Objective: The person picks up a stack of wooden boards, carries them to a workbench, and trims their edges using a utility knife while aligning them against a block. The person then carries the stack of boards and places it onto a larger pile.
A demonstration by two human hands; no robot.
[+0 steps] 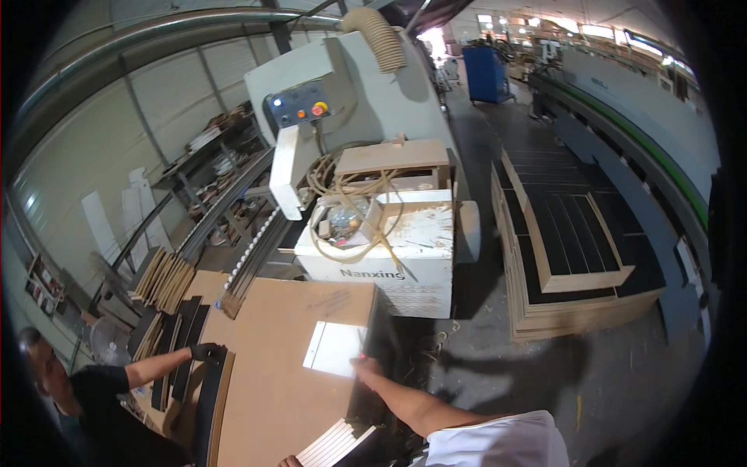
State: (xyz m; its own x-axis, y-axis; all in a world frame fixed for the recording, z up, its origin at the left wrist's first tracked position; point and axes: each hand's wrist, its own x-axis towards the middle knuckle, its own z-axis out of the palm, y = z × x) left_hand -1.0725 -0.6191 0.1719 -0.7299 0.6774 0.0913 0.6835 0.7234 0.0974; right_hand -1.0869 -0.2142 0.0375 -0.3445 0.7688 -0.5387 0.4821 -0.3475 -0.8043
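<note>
A white rectangular panel point(331, 348) with a dark line near its left edge lies on a brown board-topped surface point(276, 342). My right hand point(366, 365) grips the panel's lower right edge, its fingers closed there. At the bottom edge of the view, only a small part of my left hand point(289, 461) shows, beside the left end of several narrow white strips point(334, 445) laid side by side. Whether those fingers are closed on the strips is hidden by the frame edge.
At the left, a co-worker's gloved hand point(208, 352) touches a long dark strip point(208, 409). A machine with a control panel point(299, 104) stands ahead, cables and a bowl point(342, 222) on it. Stacked dark panels point(576, 233) rest at right, near a blue cabinet point(486, 74).
</note>
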